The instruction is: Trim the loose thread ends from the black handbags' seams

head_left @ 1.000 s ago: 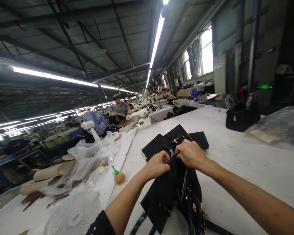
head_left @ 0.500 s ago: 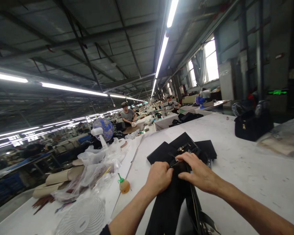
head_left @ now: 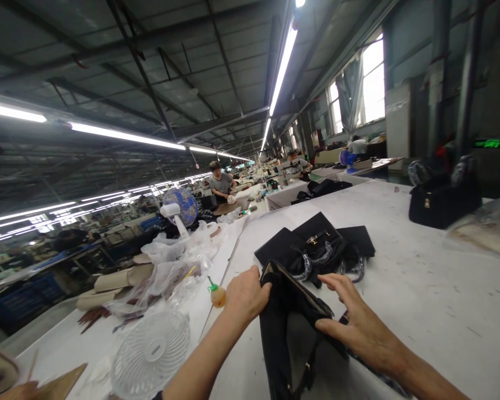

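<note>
A black handbag [head_left: 275, 328] stands on the white table in front of me, its mouth open and a beige edge showing along the top. My left hand [head_left: 248, 293] pinches the bag's top left corner, thumb against the rim. On the other side, my right hand [head_left: 352, 316] is open, with fingers stretched forward and thumb at the bag's right edge; I cannot tell how firmly it touches. A strap with gold-coloured hardware [head_left: 306, 368] hangs at the bag's near side. Just beyond lie more black bags [head_left: 320, 228], with plastic-wrapped handles and a gold clasp.
A small oil bottle [head_left: 218, 296] with a green spout stands left of my left hand. A white fan [head_left: 152, 349] sits nearer. Plastic wrapping [head_left: 166, 261] heaps leftward. Another person's hand [head_left: 20, 391] shows at bottom left. A black bag [head_left: 445, 203] stands far right.
The handbag's top has come up and spread apart, showing its beige edge. My hands have moved away from each other. Another person's hand has appeared at lower left.
</note>
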`<state>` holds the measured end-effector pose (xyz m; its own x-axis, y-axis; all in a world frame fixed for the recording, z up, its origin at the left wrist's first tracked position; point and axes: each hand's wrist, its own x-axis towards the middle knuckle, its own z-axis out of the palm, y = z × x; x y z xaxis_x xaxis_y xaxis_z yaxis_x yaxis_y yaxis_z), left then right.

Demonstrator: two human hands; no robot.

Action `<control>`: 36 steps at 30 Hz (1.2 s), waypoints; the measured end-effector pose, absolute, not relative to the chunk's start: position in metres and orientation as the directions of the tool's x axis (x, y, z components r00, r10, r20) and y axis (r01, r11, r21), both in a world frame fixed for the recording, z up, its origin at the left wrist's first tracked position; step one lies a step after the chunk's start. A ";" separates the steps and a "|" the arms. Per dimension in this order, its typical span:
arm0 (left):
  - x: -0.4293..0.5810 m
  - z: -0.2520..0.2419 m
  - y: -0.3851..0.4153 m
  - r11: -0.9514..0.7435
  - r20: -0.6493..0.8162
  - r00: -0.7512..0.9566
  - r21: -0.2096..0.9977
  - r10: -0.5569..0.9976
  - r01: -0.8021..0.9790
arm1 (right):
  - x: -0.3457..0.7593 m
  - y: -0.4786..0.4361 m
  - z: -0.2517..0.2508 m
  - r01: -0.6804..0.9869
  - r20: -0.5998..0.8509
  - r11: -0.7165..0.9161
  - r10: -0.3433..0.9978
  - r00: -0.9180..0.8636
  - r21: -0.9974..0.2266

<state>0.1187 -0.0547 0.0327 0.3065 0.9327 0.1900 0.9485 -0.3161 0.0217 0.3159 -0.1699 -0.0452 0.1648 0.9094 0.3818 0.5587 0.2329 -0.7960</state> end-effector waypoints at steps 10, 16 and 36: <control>0.159 0.038 -0.048 -0.629 0.268 0.642 -0.144 0.719 0.764 | 0.315 -0.170 -0.035 0.411 0.203 0.109 0.960 0.192 -0.905; 0.154 0.018 -0.026 -0.692 0.333 0.661 -0.032 0.673 0.721 | 0.330 -0.166 -0.027 0.372 0.201 0.114 0.958 0.206 -0.921; 0.139 0.012 0.021 -0.829 0.414 0.720 0.224 0.557 0.513 | 0.367 -0.114 -0.040 0.312 0.205 0.130 0.953 0.224 -0.941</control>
<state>0.1392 0.0207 0.0116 0.7197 0.5574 0.4140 0.5127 -0.8287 0.2245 0.3665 -0.1140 -0.0405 0.2239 0.9527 0.2054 0.3117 0.1296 -0.9413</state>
